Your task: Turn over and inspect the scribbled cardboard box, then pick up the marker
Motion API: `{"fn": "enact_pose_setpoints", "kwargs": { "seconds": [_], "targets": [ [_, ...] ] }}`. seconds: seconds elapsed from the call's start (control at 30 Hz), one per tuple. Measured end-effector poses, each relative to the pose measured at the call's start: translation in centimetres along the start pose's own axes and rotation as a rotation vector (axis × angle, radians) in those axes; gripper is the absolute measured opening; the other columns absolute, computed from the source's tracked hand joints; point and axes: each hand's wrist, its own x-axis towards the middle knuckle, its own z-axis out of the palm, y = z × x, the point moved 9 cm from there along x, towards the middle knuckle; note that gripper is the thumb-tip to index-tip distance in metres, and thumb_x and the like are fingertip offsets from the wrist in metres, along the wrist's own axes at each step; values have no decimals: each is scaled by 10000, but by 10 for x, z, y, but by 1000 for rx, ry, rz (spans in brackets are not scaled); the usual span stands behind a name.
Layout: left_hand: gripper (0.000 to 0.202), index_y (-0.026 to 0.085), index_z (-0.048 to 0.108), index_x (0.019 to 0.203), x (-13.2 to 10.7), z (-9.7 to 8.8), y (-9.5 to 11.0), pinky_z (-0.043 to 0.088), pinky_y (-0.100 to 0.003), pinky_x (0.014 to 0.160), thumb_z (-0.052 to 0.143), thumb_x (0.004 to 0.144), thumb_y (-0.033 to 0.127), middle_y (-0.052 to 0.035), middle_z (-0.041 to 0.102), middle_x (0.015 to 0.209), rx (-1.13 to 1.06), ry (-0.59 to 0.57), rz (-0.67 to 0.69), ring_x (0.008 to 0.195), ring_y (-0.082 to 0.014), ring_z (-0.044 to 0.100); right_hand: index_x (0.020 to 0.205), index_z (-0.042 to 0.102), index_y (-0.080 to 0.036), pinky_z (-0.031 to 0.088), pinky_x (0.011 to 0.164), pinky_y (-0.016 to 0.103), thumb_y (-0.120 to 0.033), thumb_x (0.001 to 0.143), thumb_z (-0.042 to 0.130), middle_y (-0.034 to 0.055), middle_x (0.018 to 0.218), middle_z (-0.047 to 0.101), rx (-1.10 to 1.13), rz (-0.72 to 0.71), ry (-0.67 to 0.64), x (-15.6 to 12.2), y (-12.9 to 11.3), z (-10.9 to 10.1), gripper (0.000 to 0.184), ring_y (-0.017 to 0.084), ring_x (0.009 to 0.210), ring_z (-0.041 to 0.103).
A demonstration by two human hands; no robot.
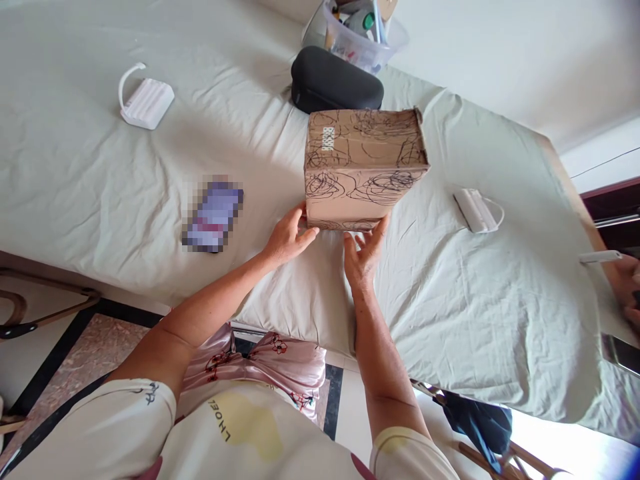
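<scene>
A brown cardboard box (361, 197) with black scribbles and a pale printed label stands on the cloth-covered table in front of me. My left hand (289, 235) is at its lower left corner, the fingers partly hidden along the side and the thumb in front. At the lower right of the front face, my right hand (365, 255) has its fingers against the bottom edge, some of them out of sight. Between them the two hands hold the box near its base. Just behind the box lies a black hard case (336, 80).
A phone (213, 217) with a blurred screen and a white device with a strap (149, 103) lie to the left. Another white strapped device (477, 210) is right of the box. Farther back stands a clear plastic tub (350, 47). Another person's hand (631, 287) shows at the right edge.
</scene>
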Motion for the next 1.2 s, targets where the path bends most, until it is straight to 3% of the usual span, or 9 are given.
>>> {"fn": "enact_pose_setpoints", "kwargs": {
  "seconds": [0.13, 0.27, 0.43, 0.6, 0.73, 0.8, 0.9, 1.07, 1.2],
  "targets": [
    [365, 207, 705, 1166, -5, 11, 13, 608, -389, 1043, 662, 964, 508, -101, 801, 1197, -11, -169, 0, 1125, -272, 765, 1648, 401, -411, 622, 986, 445, -492, 1023, 550, 95, 1606, 506, -84, -32, 320, 3, 1, -44, 648, 263, 1387, 598],
    [381, 204, 729, 1088, -8, 11, 18, 609, -358, 1014, 596, 1015, 554, -86, 817, 1144, -61, -186, -10, 1097, -261, 777, 1462, 606, -304, 619, 965, 441, -546, 1033, 519, 110, 1404, 616, -74, -78, 432, 7, 2, -66, 501, 249, 1221, 663],
    [480, 204, 688, 1050, -4, -4, 7, 610, -356, 1007, 500, 1069, 645, -96, 807, 1107, -115, -31, -27, 1118, -256, 769, 1258, 703, -263, 610, 1048, 523, -614, 1009, 560, 109, 1272, 615, -23, -140, 417, 10, -9, -66, 453, 267, 1194, 664],
    [625, 256, 491, 1452, 4, -24, -7, 653, -345, 927, 569, 1033, 714, -137, 722, 1367, -182, 181, -17, 1164, -230, 758, 1070, 740, -252, 620, 1047, 569, -631, 1008, 583, 87, 1120, 617, -37, -198, 452, 7, -25, -67, 415, 266, 1122, 673],
    [760, 333, 240, 1656, 4, -53, -11, 636, -386, 1043, 612, 1056, 612, -163, 572, 1571, -84, 416, 21, 1351, -249, 678, 1002, 735, -264, 621, 1039, 577, -574, 1022, 607, 61, 1064, 606, -1, -244, 471, 5, -31, -70, 336, 245, 1077, 673],
    [780, 338, 213, 1674, 2, -66, -10, 590, -422, 1143, 623, 1057, 582, -162, 517, 1619, -12, 504, 50, 1453, -271, 611, 996, 733, -266, 634, 999, 562, -558, 1018, 622, 59, 1060, 602, 22, -261, 484, 4, -32, -73, 314, 241, 1060, 672],
    [661, 287, 394, 1583, 1, -73, -4, 494, -464, 1262, 660, 1037, 548, -153, 533, 1605, 108, 541, 109, 1530, -301, 535, 1006, 733, -265, 653, 913, 515, -558, 1023, 600, 59, 1054, 595, 23, -237, 452, 4, -30, -69, 322, 236, 1029, 671],
    [366, 221, 581, 1328, 4, -57, -12, 558, -477, 1178, 660, 1024, 408, -112, 729, 1275, 162, 431, 25, 1253, -281, 705, 1246, 702, -305, 623, 782, 379, -524, 1018, 597, 59, 1166, 609, 57, -178, 371, 4, -26, -57, 333, 185, 942, 667],
    [520, 227, 507, 1450, 2, -47, -13, 527, -482, 1224, 689, 981, 357, -140, 696, 1412, 136, 405, 10, 1364, -300, 659, 1522, 544, -326, 604, 870, 362, -567, 1000, 587, 45, 1133, 614, 39, -131, 316, 7, -20, -51, 577, 176, 983, 652]
  ]
}}
